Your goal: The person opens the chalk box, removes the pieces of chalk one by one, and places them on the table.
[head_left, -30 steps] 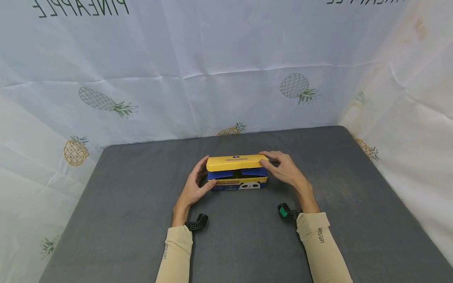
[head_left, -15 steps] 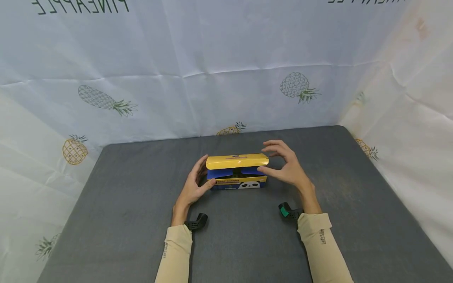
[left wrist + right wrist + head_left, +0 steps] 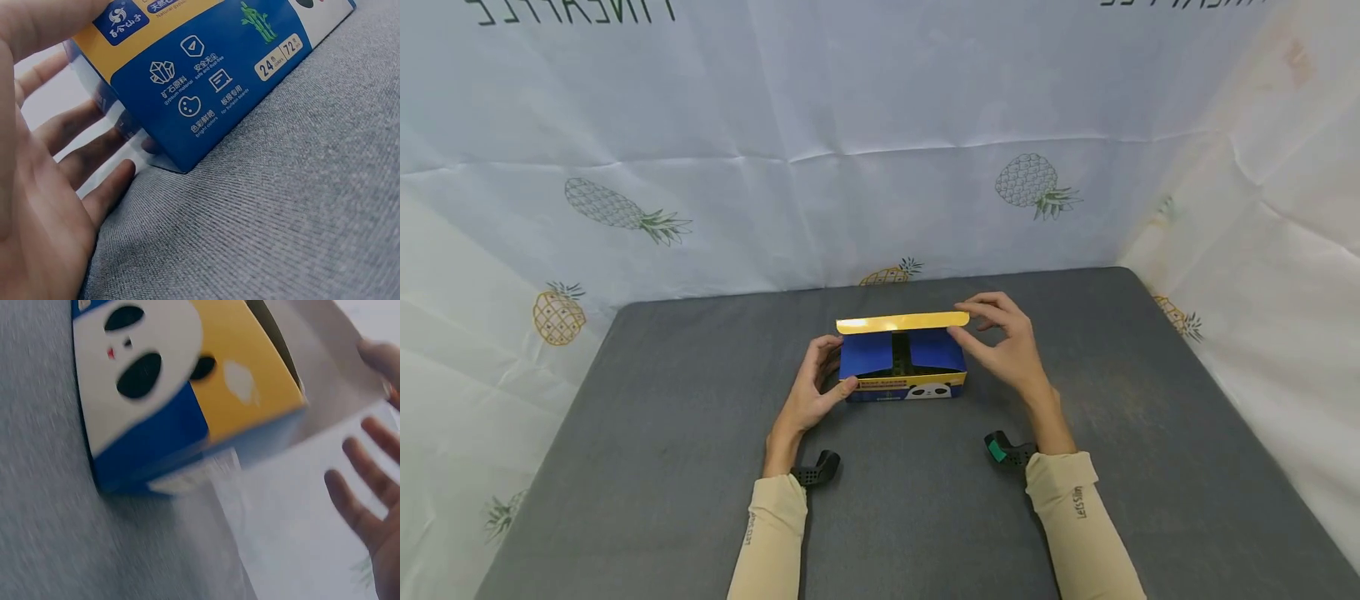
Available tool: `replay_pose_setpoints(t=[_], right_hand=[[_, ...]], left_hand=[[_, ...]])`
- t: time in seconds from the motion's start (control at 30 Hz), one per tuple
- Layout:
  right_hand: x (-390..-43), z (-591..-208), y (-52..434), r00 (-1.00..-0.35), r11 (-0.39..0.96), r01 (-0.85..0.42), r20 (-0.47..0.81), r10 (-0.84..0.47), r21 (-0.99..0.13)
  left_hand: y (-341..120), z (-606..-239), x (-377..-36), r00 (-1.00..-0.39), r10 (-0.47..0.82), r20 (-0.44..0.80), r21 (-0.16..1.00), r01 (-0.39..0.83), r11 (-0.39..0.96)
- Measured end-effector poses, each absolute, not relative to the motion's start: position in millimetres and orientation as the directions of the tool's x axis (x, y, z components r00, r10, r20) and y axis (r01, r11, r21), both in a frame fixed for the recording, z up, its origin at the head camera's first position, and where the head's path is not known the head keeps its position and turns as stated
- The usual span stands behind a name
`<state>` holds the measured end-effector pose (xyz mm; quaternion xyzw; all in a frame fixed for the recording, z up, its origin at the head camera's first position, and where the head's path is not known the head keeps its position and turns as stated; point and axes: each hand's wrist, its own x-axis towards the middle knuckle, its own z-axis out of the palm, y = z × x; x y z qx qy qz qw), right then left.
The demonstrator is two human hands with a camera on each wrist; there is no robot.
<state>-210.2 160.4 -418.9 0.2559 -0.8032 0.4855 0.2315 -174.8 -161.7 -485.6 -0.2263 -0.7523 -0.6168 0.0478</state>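
A yellow and blue cardboard chalk box (image 3: 883,392) with a panda face on its front sits on the grey table. Its yellow lid (image 3: 902,322) is raised, above two blue inner flaps (image 3: 867,354) with a dark gap between them. My left hand (image 3: 805,396) grips the box's left end, thumb on the front and fingers along the side. At the right end, my right hand (image 3: 1009,350) pinches the lid's corner between thumb and finger. Its other fingers (image 3: 350,500) spread free behind the box in the right wrist view. The contents are mostly hidden.
The grey cloth-covered table (image 3: 662,433) ends at a white curtain (image 3: 820,208) with pineapple prints, which hangs behind and at both sides. A black wrist camera (image 3: 822,468) is strapped to the left wrist, another camera (image 3: 1003,448) to the right.
My right hand has shifted its hold on the lid's right corner and lifted the lid, baring more of the blue flaps. My left hand has stayed on the box's left end.
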Motion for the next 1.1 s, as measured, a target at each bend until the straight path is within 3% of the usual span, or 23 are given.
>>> replay_pose_setpoints(t=[0.2,0.4,0.57,0.8,1.1], right_hand=[[-209,-418,146,-0.819,0.404,-0.547,0.57,-0.074,-0.734],[-208,-419,143,-0.84,0.393,-0.52,0.537,-0.074,-0.758],[-207,-426,149,-0.867,0.36,-0.497,0.462,-0.184,-0.789],[-211,-446,158,-0.884,0.444,-0.384,0.184,-0.43,-0.809],[-213,-455,163,-0.881,0.504,-0.352,0.098,-0.462,-0.789]], left_hand=[[-162,-487,-176,-0.88,0.316,0.355,0.9,0.413,0.141],[-160,-486,-176,-0.889,0.312,0.336,0.903,0.398,0.161],[-158,-487,-176,-0.896,0.302,0.327,0.898,0.394,0.197],[-157,-488,-176,-0.907,0.293,0.302,0.901,0.372,0.225],[-156,-486,-178,-0.914,0.293,0.279,0.906,0.352,0.236]])
